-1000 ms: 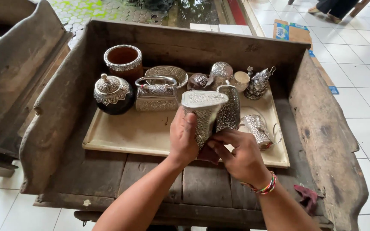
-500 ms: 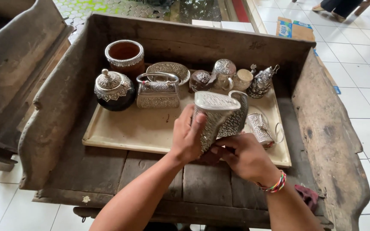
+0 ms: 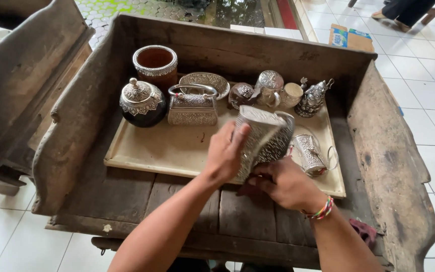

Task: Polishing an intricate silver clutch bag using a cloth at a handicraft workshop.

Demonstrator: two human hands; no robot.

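Note:
Both my hands hold an embossed silver handbag-shaped box (image 3: 265, 138) tilted above the front of a cream tray (image 3: 162, 151). My left hand (image 3: 226, 153) wraps its left side with the thumb on top. My right hand (image 3: 283, 182), with a coloured bead bracelet at the wrist, grips it from underneath. On the tray behind stand a second silver bag with a handle (image 3: 192, 107), a dark round lidded pot with silver trim (image 3: 142, 103), a brown cup with a silver rim (image 3: 155, 64), an oval silver dish (image 3: 205, 80), and several small silver pieces (image 3: 270, 88).
The tray lies inside a worn wooden trough (image 3: 383, 151) with high sides. A small silver cylinder with a ring (image 3: 310, 153) lies on the tray's right. Another wooden piece (image 3: 21, 85) stands at left. White floor tiles surround, and a person's feet (image 3: 399, 10) show at top right.
The silver bag has been tipped and turned between my hands, moving slightly right and lower. My left hand slid up its side; my right stays under it.

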